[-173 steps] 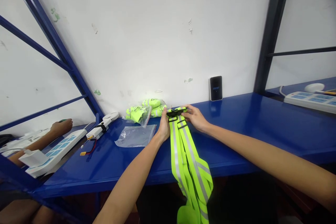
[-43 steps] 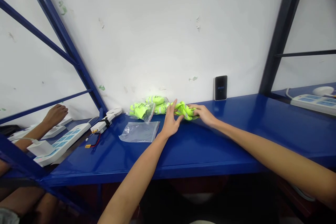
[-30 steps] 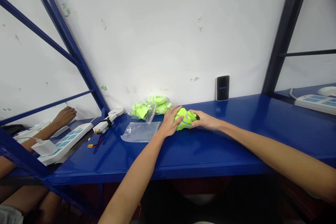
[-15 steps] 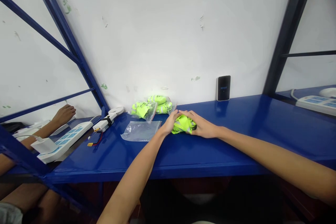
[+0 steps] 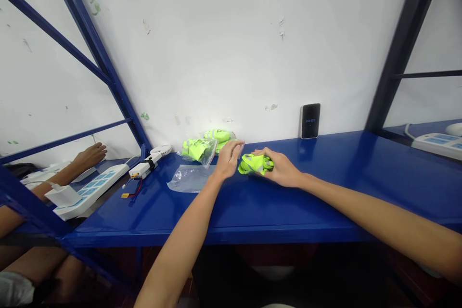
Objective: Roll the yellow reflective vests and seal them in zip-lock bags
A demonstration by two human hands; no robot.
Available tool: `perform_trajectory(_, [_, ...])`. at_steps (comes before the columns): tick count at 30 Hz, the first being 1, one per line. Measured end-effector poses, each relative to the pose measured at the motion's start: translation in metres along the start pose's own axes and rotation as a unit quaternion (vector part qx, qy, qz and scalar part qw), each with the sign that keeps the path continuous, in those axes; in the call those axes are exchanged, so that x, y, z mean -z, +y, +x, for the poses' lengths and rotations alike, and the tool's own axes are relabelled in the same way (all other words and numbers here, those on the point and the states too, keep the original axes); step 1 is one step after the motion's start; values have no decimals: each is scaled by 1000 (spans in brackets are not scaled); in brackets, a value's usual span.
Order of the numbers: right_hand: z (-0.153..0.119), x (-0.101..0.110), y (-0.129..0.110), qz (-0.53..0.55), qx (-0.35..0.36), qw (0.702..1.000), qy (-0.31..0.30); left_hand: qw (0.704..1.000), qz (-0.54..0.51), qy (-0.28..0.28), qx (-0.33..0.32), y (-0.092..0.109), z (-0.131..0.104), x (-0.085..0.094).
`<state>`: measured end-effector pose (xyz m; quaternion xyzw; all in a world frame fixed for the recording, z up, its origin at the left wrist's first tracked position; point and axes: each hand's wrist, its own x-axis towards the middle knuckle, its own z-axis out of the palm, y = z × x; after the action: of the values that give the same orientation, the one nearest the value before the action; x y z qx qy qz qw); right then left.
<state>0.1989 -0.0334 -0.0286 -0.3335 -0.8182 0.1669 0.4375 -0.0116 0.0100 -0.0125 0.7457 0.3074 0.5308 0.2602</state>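
A folded bundle of neon yellow-green fabric with grey reflective strips, looking like a safety vest (image 5: 251,164), rests at the blue tabletop. My right hand (image 5: 282,167) grips its right end, fingers wrapped over the far side. Just left of the bundle, apart from it, my left hand (image 5: 228,160) has its fingers stretched out and holds nothing. Beneath and beside my left forearm lies a flat clear plastic bag (image 5: 186,179). Behind that hand, clear bags with similar bundles (image 5: 195,149) sit against the wall, partly covered by the hand.
A white handheld fan (image 5: 160,150) and a white battery pack with wires (image 5: 140,169) lie at the left. A black device with a clock display (image 5: 310,121) stands by the wall. Beyond the blue frame are a power strip (image 5: 94,192) and another person's hand (image 5: 91,155).
My left hand has let go of the safety vest and moved left, away from it. My right hand still holds the bundle. The view has shifted slightly.
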Motion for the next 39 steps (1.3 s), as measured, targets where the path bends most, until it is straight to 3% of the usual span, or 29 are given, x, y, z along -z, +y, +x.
perform_trajectory(3, [1,4,-2,-12,-42,999,25,977,188,-101,-16,1,-5,31])
perform_trajectory(7, [3,8,-1,-6,-20,1000,12,922,366,-124,-2,0,-16,67])
perform_trajectory(10, [4,7,2,-30,12,999,0,877,446,-172,51,-3,-24,80])
perform_trajectory(14, [6,8,5,-71,22,997,0,842,471,-249,87,-9,-29,81])
perform_trajectory(17, [6,8,3,-87,48,995,4,851,462,-245,57,-11,-29,76])
perform_trajectory(22, [2,-3,-7,-75,92,993,-13,903,381,-190,-47,-9,-27,64])
perform_trajectory(28, [-1,-22,-16,-64,164,984,-37,926,283,-246,-47,-8,-26,50])
perform_trajectory(34, [-2,-24,-12,-72,236,969,22,934,272,-227,-48,-11,-27,48])
perform_trajectory(39, [-1,-24,-11,-61,251,962,88,952,220,-213,-19,-14,-28,43])
